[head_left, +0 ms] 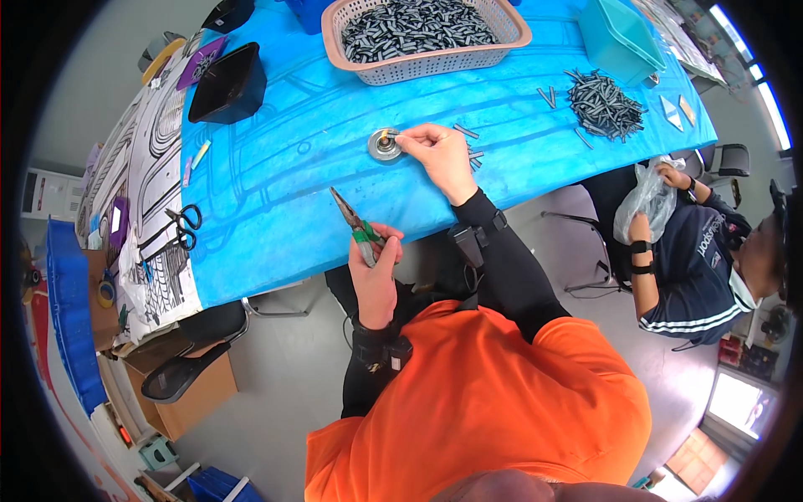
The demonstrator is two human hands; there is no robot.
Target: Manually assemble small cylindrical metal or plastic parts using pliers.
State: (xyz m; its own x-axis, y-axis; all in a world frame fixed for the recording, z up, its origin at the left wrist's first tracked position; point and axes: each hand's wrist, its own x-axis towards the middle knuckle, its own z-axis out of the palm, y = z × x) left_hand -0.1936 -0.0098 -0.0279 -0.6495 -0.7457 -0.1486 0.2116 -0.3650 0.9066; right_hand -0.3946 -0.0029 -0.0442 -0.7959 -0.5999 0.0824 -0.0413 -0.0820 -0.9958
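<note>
My left hand [375,283], near the table's front edge, is closed around the handles of needle-nose pliers [355,222] with green grips. The jaws point up and to the left, over the blue table cover [276,209]. Ahead of it, my right hand [445,161] pinches at a small round metal disc-shaped piece [378,154] with a brass-coloured centre, which rests on the cover. What lies between those fingertips is too small to make out. Several short dark strips [475,159] lie beside the right hand, partly hidden by it.
A pink perforated basket [427,69] full of dark strips stands at the back. A pile of strips [606,105] and a teal bin [619,42] are at right. Black bin [230,88] and scissors [184,226] are at left. Another person [694,243] holds a plastic bag at right.
</note>
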